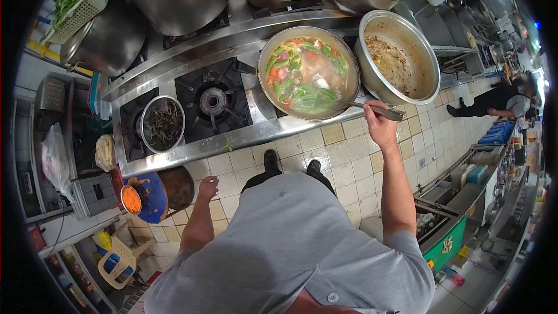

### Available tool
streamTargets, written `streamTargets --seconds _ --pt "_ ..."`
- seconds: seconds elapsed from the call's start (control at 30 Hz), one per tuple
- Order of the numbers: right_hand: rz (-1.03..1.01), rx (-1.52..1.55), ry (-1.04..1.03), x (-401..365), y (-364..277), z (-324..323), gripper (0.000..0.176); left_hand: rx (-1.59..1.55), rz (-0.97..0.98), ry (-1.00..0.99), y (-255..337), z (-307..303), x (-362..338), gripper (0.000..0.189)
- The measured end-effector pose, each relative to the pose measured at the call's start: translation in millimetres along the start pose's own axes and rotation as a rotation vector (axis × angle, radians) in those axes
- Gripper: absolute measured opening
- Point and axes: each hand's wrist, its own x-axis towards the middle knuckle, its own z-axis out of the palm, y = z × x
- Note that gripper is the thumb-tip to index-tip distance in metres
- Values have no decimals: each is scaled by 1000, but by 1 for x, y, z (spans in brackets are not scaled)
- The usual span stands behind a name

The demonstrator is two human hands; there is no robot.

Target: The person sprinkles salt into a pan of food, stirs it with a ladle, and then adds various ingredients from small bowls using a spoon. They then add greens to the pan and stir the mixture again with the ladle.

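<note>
My right hand is closed around a long metal handle at the near right rim of a wide pan. The handle reaches the soup's edge; I cannot make out its other end. In the pan, a steaming soup holds green pods, red pieces and pale chunks. A large metal basin with brown residue stands right beside the pan. My left hand hangs low in front of the stove, fingers curled with nothing in them. Nearest to it are the stove's front edge and a dark round container.
A bare burner lies left of the pan, then a bowl of dark leaves. Large pots line the back. Shredded orange vegetable sits in a bowl lower left. Another person stands far right. A plastic chair is behind left.
</note>
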Motion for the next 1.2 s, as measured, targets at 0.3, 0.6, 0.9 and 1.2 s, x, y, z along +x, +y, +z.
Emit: streamTargets --seconds 0.3,0.6,0.9,1.2 --pt "-275 -448 9 17 -47 4 12 -24 46 -12 -2 5 7 30" --pt "-103 -59 44 44 30 24 12 -81 -26 9 -20 -2 -12 31" --pt "236 384 28 46 69 39 19 -52 -17 16 -31 0 -26 32" --pt "330 662 35 36 98 41 27 15 -47 11 -10 5 -27 33"
